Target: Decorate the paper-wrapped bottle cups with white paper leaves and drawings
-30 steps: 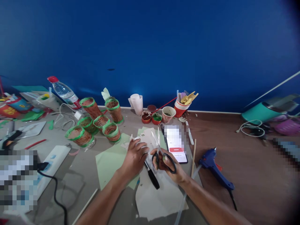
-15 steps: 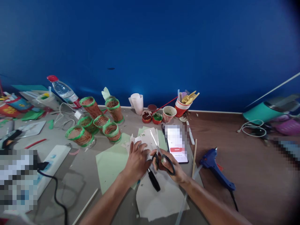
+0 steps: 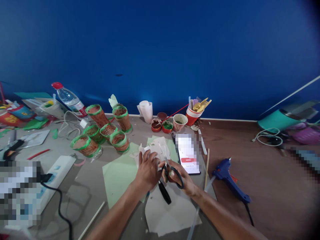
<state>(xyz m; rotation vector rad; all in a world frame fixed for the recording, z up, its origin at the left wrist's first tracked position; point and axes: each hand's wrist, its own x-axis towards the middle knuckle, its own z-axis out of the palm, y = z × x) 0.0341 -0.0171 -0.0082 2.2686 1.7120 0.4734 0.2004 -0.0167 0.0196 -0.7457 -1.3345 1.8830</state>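
Observation:
My right hand [image 3: 183, 176] is closed on a pair of black-handled scissors [image 3: 179, 181], fingers through the loops and blades pointing away from me. My left hand [image 3: 148, 170] lies with fingers apart on a cut white paper [image 3: 160, 145], just left of the scissors. Beneath that paper are pale green sheets [image 3: 116, 175]. A black-handled tool [image 3: 164, 193], perhaps a marker, rests below my hands on a larger white paper piece [image 3: 172, 213]; its far end is hidden under my left hand.
Brown cups with green rims [image 3: 86, 145] stand at the left, near a water bottle [image 3: 71, 100]. Paint cups [image 3: 167, 126] and a cup of tools [image 3: 193, 116] are at the back. A phone [image 3: 188, 160] and blue glue gun [image 3: 231, 180] lie on the right.
My right hand and the scissors have shifted slightly left, towards my left hand. My left hand stays on the paper.

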